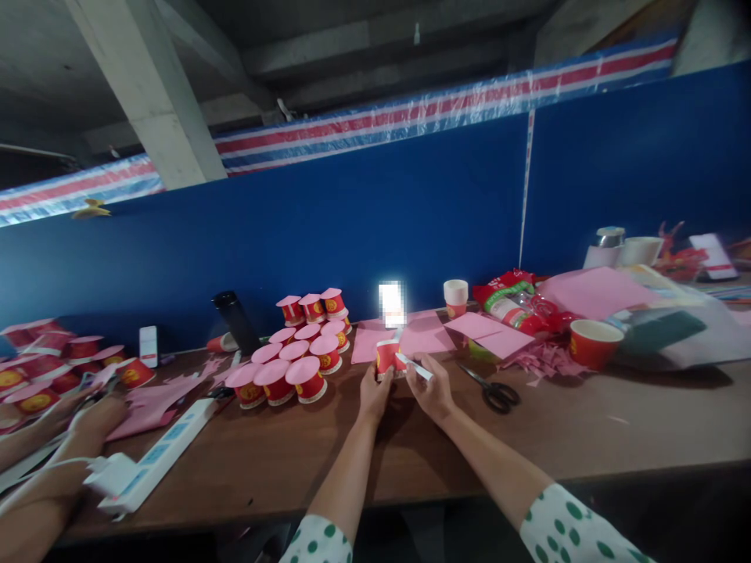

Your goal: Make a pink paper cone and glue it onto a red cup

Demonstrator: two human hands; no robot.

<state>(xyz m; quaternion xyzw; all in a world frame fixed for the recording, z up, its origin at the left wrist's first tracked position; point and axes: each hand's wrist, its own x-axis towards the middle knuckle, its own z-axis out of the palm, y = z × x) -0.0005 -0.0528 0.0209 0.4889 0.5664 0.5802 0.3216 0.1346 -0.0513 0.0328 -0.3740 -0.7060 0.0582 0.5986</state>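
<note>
My left hand (376, 391) is closed around a red paper cup (386, 356) just above the tabletop. In my right hand (432, 389) is a slim white tube-like object (418, 366), its end against or very near the cup's right side. What kind of tube it is cannot be made out. Behind the cup lie pink paper sheets (364, 342). Black-handled scissors (498, 395) rest to the right of my right hand. Left of my hands stand several red cups with pink paper discs on top (305, 374).
A co-worker's hands (97, 410) work at the left beside more red cups. A white power strip (161, 457) lies in front, a black bottle (235, 320) behind. Stacked cups (456, 295), pink scraps (545, 361) and a red cup (594, 344) are at right. A blue partition (364, 211) backs the table.
</note>
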